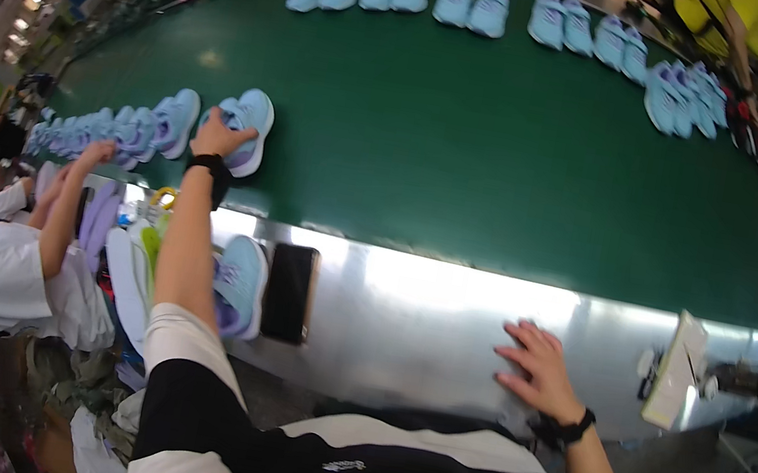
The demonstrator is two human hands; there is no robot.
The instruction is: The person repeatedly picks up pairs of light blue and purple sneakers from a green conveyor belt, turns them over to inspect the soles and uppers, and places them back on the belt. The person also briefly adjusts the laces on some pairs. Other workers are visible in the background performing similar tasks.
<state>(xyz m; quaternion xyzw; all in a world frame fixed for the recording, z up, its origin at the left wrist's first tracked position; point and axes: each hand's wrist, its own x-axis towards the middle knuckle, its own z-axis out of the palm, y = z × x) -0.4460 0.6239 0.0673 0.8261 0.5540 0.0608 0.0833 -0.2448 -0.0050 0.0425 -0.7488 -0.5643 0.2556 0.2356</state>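
My left hand [223,136] reaches out over the near left part of the green belt, its fingers closed on a pair of light blue sneakers [256,121] with white soles. It covers part of the shoes, and whether they touch the belt I cannot tell. Well away to the right, my right hand [537,368] has its fingers spread over the metal ledge [405,321] and holds nothing. Beside my left forearm a single light blue sneaker with a lilac lining [240,286] rests on the ledge, next to a black phone [289,294].
At left a co-worker in a white shirt [21,277] reaches toward a row of similar sneakers [106,131]. More pairs [473,4] line the far side of the green belt [475,142]. A pad of paper [677,372] lies at the ledge's right end. Pale insoles [127,275] are piled left of my arm.
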